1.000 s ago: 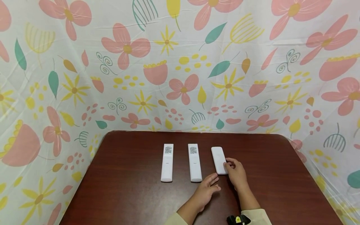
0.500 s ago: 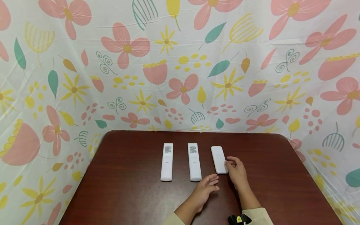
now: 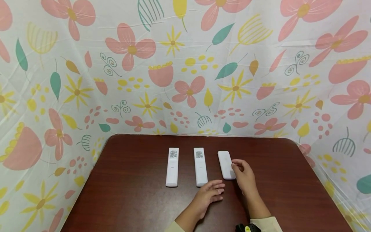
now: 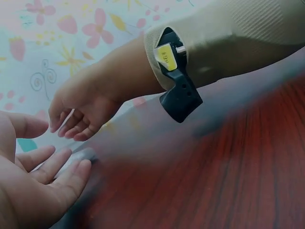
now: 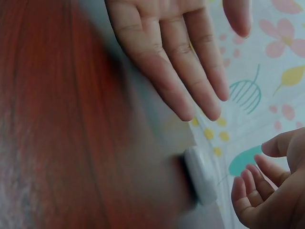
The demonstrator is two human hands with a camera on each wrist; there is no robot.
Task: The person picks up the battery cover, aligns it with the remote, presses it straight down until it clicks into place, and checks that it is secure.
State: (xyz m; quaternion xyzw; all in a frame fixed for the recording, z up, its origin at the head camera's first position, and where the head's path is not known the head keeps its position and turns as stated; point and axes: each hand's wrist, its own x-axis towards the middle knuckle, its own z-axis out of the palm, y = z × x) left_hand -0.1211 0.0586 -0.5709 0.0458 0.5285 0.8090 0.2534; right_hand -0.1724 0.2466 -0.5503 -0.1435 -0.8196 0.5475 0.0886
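Observation:
Three white slabs lie spaced in a row on the brown table. The left remote control and the middle remote control have printed labels facing up. On the right, a shorter, rounded white slab shows a plain face. My right hand is at the slab's right edge, thumb and index tips right beside it and fingers loosely bent. My left hand hovers near the lower end of the middle remote, fingers spread and holding nothing. In the right wrist view, the white slab lies between both hands.
The brown table has rounded far corners. Flower-patterned cloth hangs behind it and along both sides. A black camera mount sits at the right sleeve.
The right hand's fingertips have shifted slightly up along the slab's right edge. My left hand has drawn a little left and down, its fingers turning more sideways. The three white pieces stay put.

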